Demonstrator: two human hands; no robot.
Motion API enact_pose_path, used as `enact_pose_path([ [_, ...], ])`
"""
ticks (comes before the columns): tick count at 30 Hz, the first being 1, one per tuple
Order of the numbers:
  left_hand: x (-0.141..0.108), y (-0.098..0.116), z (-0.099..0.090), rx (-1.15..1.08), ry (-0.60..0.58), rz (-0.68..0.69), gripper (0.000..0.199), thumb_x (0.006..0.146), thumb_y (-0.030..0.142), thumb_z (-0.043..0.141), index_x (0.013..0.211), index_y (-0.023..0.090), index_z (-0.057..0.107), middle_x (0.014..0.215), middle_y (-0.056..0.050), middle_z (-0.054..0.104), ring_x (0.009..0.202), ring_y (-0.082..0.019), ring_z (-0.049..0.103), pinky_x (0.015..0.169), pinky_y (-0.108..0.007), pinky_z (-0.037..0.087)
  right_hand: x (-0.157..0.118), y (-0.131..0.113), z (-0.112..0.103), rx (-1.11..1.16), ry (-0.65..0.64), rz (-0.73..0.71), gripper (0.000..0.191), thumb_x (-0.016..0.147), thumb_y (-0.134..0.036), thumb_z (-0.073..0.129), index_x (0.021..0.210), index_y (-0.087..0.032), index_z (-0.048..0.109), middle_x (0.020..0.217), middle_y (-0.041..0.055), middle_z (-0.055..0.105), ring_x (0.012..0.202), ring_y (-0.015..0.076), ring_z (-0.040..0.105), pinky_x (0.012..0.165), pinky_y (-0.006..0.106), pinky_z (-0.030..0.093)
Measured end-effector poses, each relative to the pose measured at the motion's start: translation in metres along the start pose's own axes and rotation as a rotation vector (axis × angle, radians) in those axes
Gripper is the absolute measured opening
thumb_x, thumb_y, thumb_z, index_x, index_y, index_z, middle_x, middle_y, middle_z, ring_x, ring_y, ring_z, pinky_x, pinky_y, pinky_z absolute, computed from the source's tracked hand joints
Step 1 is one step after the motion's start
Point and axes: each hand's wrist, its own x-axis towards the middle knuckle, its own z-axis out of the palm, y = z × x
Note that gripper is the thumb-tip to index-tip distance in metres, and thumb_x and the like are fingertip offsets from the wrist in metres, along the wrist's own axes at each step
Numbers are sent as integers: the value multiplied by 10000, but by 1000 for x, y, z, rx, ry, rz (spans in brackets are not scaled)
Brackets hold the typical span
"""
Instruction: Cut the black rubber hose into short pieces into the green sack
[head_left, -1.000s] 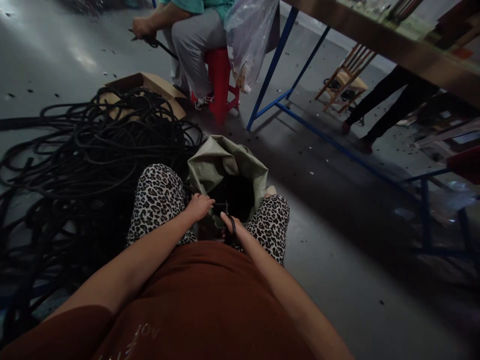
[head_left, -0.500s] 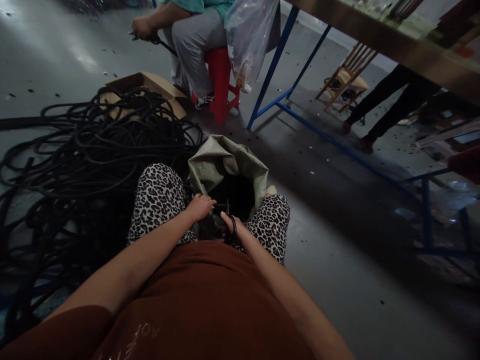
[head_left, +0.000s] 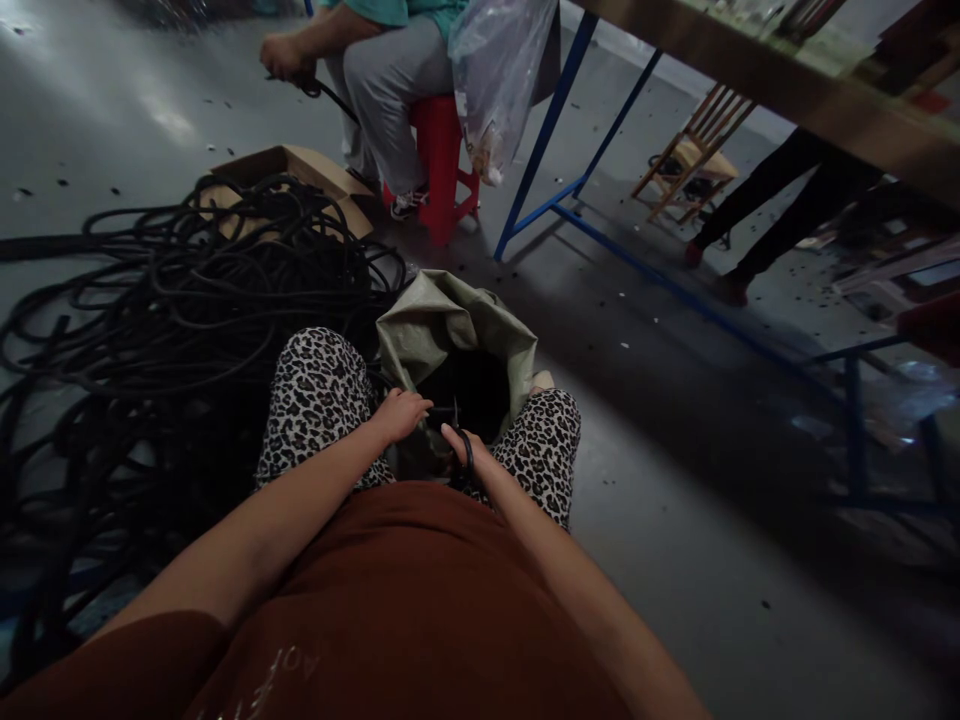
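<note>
Between my knees stands a green woven sack (head_left: 517, 340), its mouth wide and its inside dark. My left hand (head_left: 401, 413) is closed over the near left rim of the sack, fingers round a black rubber tube (head_left: 441, 414) whose short end sticks out to the right. My right hand (head_left: 466, 447) grips black-handled scissors (head_left: 468, 458). The thin blades (head_left: 456, 408) point away from me, at the tube's end. Whether they touch it I cannot tell. To my left, a heap of black tubing (head_left: 247, 270) spreads over the floor.
An open cardboard box (head_left: 300, 160) lies under the tubing. Ahead, a co-worker sits on a red stool (head_left: 436, 160), hands on a black tube, beside a hanging clear plastic bag (head_left: 499, 90). A blue-legged table (head_left: 551, 130) runs to the right. Another person's legs (head_left: 795, 210) and a wooden chair (head_left: 694, 150) stand beyond.
More of the tube's end now shows past my left fingers, toward the blades. The scissor handle at my right hand looks spread wider. The co-worker's hands have shifted slightly.
</note>
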Motion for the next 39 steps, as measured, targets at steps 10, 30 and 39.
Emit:
enact_pose_path([
  [10,1,-2,2,-19,16,-22,288,871,300,451,1107,248,606,1041,-57,658,1022,-206,559,851,-343,344,-2,-4,2,-15,113,-9,335,888,-438,484,842,-120,580,438,-45,454,322,85,443,333,183,402],
  [30,0,-12,17,91,45,-1,160,821,235,542,950,218,636,968,-85,652,982,-242,544,848,-409,302,5,2,0,-213,99,64,385,895,-401,465,726,-96,628,418,-2,487,292,114,460,335,212,391],
  [39,0,-14,17,43,67,-57,166,828,218,521,942,228,641,977,-85,652,984,-245,547,861,-422,294,-4,-4,-2,-174,150,60,370,897,-420,468,757,-107,605,429,-18,456,308,115,468,338,207,379],
])
